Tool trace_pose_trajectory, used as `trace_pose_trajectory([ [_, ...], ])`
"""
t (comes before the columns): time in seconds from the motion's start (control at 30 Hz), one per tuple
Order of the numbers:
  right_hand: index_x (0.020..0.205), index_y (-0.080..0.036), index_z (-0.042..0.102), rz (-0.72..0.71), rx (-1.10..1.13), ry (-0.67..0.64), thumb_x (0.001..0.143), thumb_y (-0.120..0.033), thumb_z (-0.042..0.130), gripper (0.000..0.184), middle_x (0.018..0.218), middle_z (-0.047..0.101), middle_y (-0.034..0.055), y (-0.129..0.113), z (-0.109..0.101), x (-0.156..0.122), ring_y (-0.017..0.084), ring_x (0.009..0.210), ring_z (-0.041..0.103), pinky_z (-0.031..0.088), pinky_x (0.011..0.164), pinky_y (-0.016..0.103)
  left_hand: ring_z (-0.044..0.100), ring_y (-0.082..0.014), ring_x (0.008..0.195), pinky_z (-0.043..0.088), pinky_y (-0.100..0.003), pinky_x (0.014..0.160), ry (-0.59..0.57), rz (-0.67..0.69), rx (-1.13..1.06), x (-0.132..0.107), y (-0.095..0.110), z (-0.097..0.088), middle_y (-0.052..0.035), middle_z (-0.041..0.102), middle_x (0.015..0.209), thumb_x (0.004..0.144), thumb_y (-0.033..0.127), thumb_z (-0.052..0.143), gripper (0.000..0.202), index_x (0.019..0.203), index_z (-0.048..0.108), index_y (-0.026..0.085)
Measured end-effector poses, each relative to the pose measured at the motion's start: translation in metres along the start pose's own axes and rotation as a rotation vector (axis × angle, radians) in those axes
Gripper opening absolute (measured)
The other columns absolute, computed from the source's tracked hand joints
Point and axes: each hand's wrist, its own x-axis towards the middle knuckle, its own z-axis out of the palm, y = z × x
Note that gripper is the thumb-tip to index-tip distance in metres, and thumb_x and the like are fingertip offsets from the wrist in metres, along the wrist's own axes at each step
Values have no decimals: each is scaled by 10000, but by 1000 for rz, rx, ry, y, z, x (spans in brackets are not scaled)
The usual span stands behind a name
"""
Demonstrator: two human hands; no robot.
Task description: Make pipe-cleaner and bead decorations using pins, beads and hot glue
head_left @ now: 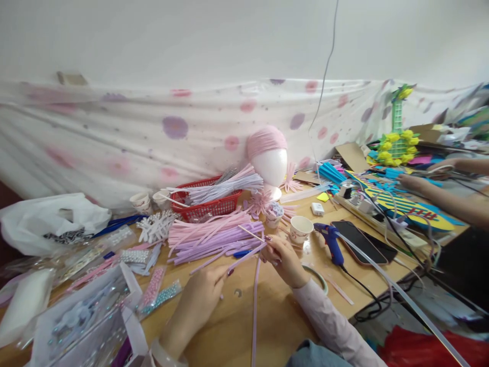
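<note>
My left hand pinches the near end of a lilac pipe cleaner above the wooden table. My right hand closes its fingers on the far end of the same stem, beside a thin wooden stick. A second long lilac stem hangs down from my right hand toward me. Just beyond lies a pile of pink and lilac pipe cleaners. A paper cup stands right of my right hand.
A red basket of stems and a foam head with a pink cap stand at the back. A blue glue gun, phone and power strip lie right. Another person's hands work at far right. Bead packets lie left.
</note>
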Motion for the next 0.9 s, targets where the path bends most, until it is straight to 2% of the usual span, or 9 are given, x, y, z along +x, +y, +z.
trace_pose_trajectory([
  [0.1,523,-236,364,33,-68,-3,870,-520,447,456,395,281,-78,-3,-6,-2,102,386,305,340,477,276,621,-189,713,389,-260,648,1,-60,-4,2,1,2,-23,669,716,941,239,327,344,835,653,213],
  [0.2,542,-209,461,77,-211,12,899,-498,446,459,429,409,-38,-6,-20,-6,115,418,385,298,459,258,626,-177,705,374,-249,623,-24,-157,44,7,5,8,-40,677,739,944,192,314,314,893,624,188],
  [0.33,785,-188,592,8,-934,74,871,-357,523,201,540,537,-16,-1,-36,-16,162,526,511,332,531,268,666,-190,738,401,-267,652,-106,-225,148,22,19,24,-75,707,783,957,153,295,305,990,598,165],
  [0.4,962,-169,599,55,-1246,60,862,-292,543,169,645,633,23,3,-39,-20,203,630,604,366,588,283,687,-212,803,419,-279,670,-119,-234,163,34,29,37,-115,720,854,964,152,293,299,1039,582,144],
  [0.47,1029,-152,591,153,-1399,48,879,-258,538,191,784,700,82,6,-40,-23,235,753,661,383,626,288,696,-241,865,434,-290,676,-123,-250,172,47,38,51,-169,719,925,963,153,308,288,1111,551,102],
  [0.57,986,-153,607,233,-1468,58,903,-230,522,142,889,726,129,7,-39,-23,260,849,680,375,627,285,692,-285,931,458,-309,697,-126,-260,169,65,50,68,-218,708,982,947,181,390,292,1181,507,52],
  [0.67,970,-173,613,264,-1482,77,921,-209,499,129,868,737,111,5,-40,-21,251,818,689,349,599,277,676,-335,965,470,-358,732,-128,-255,153,73,53,74,-261,690,1012,908,152,432,302,1162,529,19],
  [0.77,951,-175,614,281,-1488,120,952,-229,452,171,856,738,111,4,-41,-19,242,783,691,323,570,274,660,-347,977,459,-388,773,-123,-234,109,68,45,66,-255,686,1010,859,133,459,239,1027,610,53],
  [0.9,949,-177,613,274,-1466,175,961,-268,438,198,856,734,114,7,-44,-18,247,775,688,311,554,271,645,-292,910,436,-365,786,-117,-187,-25,53,21,43,-143,701,889,780,136,516,120,814,631,136],
])
